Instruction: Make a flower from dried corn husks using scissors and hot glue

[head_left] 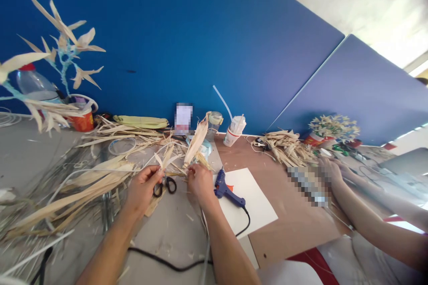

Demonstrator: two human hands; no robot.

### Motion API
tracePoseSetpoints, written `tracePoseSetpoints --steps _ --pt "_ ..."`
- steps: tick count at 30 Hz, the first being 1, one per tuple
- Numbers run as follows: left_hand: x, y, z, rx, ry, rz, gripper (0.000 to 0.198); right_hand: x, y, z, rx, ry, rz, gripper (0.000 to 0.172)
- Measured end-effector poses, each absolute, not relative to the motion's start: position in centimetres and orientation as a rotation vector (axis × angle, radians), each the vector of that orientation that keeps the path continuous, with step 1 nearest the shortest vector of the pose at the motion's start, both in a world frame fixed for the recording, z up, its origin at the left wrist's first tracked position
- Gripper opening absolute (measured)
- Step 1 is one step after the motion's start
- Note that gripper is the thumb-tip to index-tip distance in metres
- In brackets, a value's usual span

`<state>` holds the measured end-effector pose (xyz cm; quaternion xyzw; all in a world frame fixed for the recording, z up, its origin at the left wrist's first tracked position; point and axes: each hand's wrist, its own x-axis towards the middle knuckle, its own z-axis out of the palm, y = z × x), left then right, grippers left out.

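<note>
My left hand (pixel 143 189) pinches a small flower of pale dried corn husk (pixel 164 159), its pointed petals spread upward. Black-handled scissors (pixel 171 185) lie just beside those fingers, their blades hidden. To the right, my right hand (pixel 202 185) is closed, its curled fingertips at the lower end of a large dried corn husk (pixel 197 140). Whether they grip that husk or something smaller, I cannot make out. A blue hot glue gun (pixel 229 190) rests on a white sheet (pixel 259 202) right of this hand.
Loose husks (pixel 96 182) cover the left side. Behind stand a potted husk-flower branch (pixel 65 64), a phone (pixel 183 118), a lidded jar (pixel 214 122) and a paper cup (pixel 232 136). A black cord (pixel 167 267) crosses the front. At right, another person's hands (pixel 329 171) work by more husks.
</note>
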<state>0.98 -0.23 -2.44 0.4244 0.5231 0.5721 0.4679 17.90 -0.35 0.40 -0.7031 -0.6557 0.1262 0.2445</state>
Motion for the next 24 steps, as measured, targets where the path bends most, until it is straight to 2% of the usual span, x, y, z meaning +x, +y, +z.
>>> tracePoseSetpoints --steps 8,16,24 --pt "1.2 -0.5 -2.4 1.120 1.240 1.304 0.030 17.5 0.3 -0.8 -2.069 -1.936 0.244 0.016" --pt "1.3 -0.8 -1.9 1.081 1.195 1.307 0.026 19.6 0.3 0.6 -1.802 -1.622 0.634 0.006" --pt "1.3 -0.9 -1.6 1.129 1.212 1.301 0.025 19.4 -0.1 1.3 -1.612 -1.597 0.733 0.028"
